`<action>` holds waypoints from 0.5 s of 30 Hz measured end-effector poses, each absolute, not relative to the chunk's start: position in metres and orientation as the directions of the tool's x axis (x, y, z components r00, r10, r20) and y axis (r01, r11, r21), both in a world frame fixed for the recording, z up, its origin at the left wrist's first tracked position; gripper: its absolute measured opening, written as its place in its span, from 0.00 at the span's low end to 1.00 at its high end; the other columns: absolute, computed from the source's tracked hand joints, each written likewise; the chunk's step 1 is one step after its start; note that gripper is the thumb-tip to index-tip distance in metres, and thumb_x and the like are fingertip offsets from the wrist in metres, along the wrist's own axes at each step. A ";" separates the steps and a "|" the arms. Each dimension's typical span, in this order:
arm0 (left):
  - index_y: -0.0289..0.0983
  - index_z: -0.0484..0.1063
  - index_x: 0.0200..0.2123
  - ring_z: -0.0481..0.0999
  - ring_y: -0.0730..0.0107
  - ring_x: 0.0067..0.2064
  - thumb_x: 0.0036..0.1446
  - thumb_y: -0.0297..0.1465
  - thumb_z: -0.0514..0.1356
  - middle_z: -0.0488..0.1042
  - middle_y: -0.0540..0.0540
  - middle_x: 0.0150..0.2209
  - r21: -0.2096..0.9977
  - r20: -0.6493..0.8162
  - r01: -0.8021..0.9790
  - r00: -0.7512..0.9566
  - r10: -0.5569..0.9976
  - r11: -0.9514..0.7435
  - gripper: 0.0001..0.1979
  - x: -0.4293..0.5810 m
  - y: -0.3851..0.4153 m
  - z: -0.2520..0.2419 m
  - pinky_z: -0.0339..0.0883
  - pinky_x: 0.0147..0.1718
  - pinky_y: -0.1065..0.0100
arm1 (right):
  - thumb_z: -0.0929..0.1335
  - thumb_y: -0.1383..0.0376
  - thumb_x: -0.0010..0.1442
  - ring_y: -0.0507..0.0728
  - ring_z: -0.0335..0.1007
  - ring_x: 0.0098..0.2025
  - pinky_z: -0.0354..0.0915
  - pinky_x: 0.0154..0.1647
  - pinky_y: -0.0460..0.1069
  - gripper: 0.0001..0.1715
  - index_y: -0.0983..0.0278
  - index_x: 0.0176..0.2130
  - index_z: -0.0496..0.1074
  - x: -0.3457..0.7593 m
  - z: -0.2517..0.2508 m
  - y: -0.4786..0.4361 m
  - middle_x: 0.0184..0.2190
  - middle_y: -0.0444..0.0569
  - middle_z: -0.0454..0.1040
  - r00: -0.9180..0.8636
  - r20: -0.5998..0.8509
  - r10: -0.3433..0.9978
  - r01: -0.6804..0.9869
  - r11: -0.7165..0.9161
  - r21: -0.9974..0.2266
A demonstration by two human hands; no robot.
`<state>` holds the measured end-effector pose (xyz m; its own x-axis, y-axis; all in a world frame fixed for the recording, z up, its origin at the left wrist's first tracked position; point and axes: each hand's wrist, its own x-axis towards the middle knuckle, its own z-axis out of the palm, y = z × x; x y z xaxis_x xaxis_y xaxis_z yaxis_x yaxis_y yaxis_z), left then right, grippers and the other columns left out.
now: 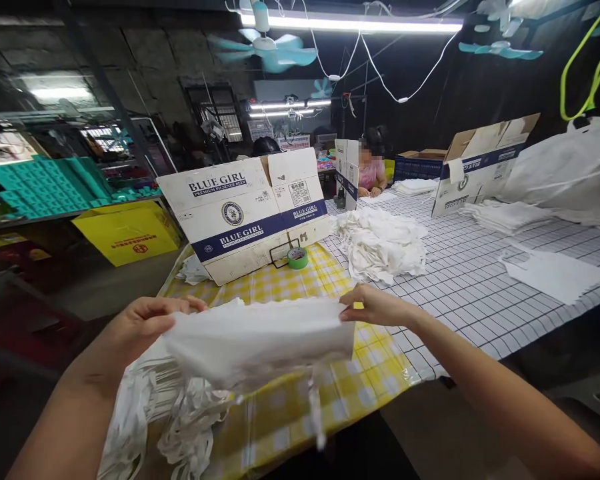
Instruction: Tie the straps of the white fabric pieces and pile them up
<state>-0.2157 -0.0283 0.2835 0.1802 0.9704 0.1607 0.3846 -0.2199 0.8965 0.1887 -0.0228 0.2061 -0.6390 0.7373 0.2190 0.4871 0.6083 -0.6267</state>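
Observation:
My left hand (147,323) and my right hand (373,307) hold a white fabric piece (260,340) stretched flat between them, just above the yellow checked tablecloth (280,280). Each hand pinches one end of it. White straps (190,420) hang down from the fabric toward a loose heap of similar white pieces (130,413) at the near left edge. A pile of white fabric (383,243) lies beyond my right hand.
A "Blue Girl" cardboard box (245,213) stands behind my hands with a green tape roll (297,257) beside it. Further boxes (480,163), stacks of white fabric (505,217) and a white bag (570,167) sit on the grid-patterned table (470,280). A person (373,170) sits at the far end.

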 end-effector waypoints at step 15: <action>0.38 0.68 0.21 0.68 0.72 0.32 0.48 0.31 0.62 0.70 0.54 0.27 0.867 0.241 0.378 0.250 0.938 -0.324 0.08 -0.242 -0.052 0.279 0.60 0.31 0.73 | 0.60 0.59 0.62 0.57 0.66 0.35 0.60 0.33 0.50 0.13 0.58 0.42 0.70 0.206 0.276 -0.081 0.35 0.50 0.72 -0.440 0.500 0.746 0.654 0.648 -0.391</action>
<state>-0.2423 -0.0519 0.2788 0.2499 0.9378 0.2411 0.3785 -0.3238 0.8671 0.2061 -0.0812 0.2764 -0.4400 0.7459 0.5001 0.6538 0.6478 -0.3910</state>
